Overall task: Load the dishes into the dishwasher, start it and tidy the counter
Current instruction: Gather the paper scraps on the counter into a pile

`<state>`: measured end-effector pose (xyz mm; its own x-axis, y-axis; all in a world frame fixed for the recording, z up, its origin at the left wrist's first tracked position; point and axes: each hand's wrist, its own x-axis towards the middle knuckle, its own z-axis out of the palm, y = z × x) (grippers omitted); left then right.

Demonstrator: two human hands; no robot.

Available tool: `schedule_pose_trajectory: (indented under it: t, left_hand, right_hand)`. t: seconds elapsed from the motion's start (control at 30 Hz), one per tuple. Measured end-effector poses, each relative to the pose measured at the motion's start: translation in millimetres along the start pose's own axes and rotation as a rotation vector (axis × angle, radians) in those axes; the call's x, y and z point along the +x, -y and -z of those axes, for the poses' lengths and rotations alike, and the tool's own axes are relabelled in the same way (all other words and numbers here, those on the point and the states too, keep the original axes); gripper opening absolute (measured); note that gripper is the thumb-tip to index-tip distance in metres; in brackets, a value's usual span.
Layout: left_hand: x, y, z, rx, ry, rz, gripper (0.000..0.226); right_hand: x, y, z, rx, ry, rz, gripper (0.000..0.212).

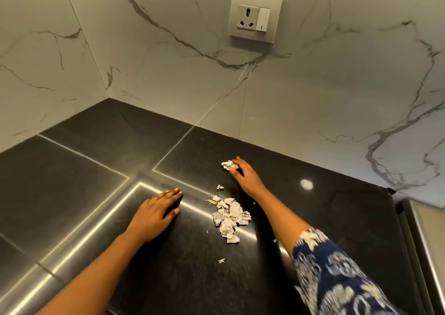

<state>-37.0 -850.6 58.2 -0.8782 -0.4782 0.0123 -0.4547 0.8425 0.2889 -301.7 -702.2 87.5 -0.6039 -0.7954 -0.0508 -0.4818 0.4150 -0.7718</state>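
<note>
"On the counter (96, 170), what is there to tidy?"

"Torn paper. A pile (230, 217) of crumpled white pieces lies between the two forearms, near the middle of the black top. One scrap (227, 165) sits apart, farther back toward the wall (144, 73). A small bit (219, 187) lies between that scrap and the pile, touching neither."

"And the right hand (245, 176)?"

"It reaches out past the pile to the scrap. Thumb and forefinger are curled in and pinch the scrap's right edge, and the scrap rests on the counter. The arm's patterned blue sleeve (337, 278) fills the lower right corner."

"The left hand (156, 214)?"

"It lies palm down on the counter, left of the pile and clear of it. The fingers are straight, slightly spread, and hold nothing."

"Anything else on the top?"

"A tiny greenish speck (221, 260) lies nearer the person than the pile, along with a few white crumbs too small to tell. Bright lines of reflected light cross the surface."

"And behind?"

"Veined marble walls meet in a corner. A white socket (256, 17) with a switch sits on the back one, above the right hand."
</note>
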Motion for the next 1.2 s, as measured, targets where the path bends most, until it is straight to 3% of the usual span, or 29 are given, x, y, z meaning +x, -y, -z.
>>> schedule_pose_trajectory:
  t: [0.13, 0.2, 0.47, 0.57, 0.67, 0.73, 0.83, 0.93, 1.0, 1.07, 1.13, 1.2]
  left_hand:
    - [-1.8, 8.9, -5.4, -0.004, 0.041, -0.015, 0.069]
    - [-0.4, 10.3, -7.3, -0.034, 0.032, 0.001, 0.072]
    - [0.1, 13.1, -7.4, -0.103, -0.011, -0.006, 0.078]
    - [-1.3, 9.5, -5.4, -0.092, 0.007, 0.022, 0.084]
    - [0.6, -16.6, -8.6, -0.044, 0.052, 0.130, 0.076]
    - [4.2, -48.9, -13.8, -0.023, 0.107, 0.101, 0.078]
    - [2.8, -101.0, -29.5, -0.008, 0.188, -0.146, 0.114]
    - [-4.8, -118.6, -35.6, -0.134, 0.253, -0.306, 0.112]
    - [-14.0, -109.3, -33.9, -0.428, 0.162, -0.247, 0.100]
    - [-24.7, -95.2, -30.9, -0.612, -0.020, -0.087, 0.077]
    - [-35.4, -84.6, -28.9, -0.632, -0.145, 0.054, 0.060]
    - [-39.1, -79.7, -30.4, -0.559, -0.147, 0.080, 0.060]
  right_hand:
    - [44.7, 2.4, -11.0, -0.314, 0.250, 0.050, 0.050]
    - [40.2, 3.7, -15.0, -0.329, 0.370, 0.127, 0.047]
    - [-88.7, 1.8, -17.3, -0.374, 0.583, 0.299, 0.044]
    - [-128.9, -1.4, -11.4, -0.194, 0.511, 0.248, 0.054]
    - [-139.9, -19.5, 8.8, -0.105, 0.147, 0.085, 0.077]
    - [-138.9, -34.6, 28.3, -0.207, -0.008, -0.091, 0.065]
    - [-142.6, -48.7, 36.4, -0.446, 0.084, -0.184, 0.062]
    - [-150.9, -46.7, 26.4, -0.556, 0.169, -0.063, 0.094]
    - [-155.7, -46.4, 21.3, -0.586, 0.168, 0.001, 0.100]
    - [-162.3, -43.3, 18.7, -0.614, 0.213, 0.059, 0.090]
    - [-170.8, -38.0, 14.8, -0.588, 0.307, 0.118, 0.081]
    - [-180.0, -34.5, 13.4, -0.476, 0.366, 0.136, 0.074]
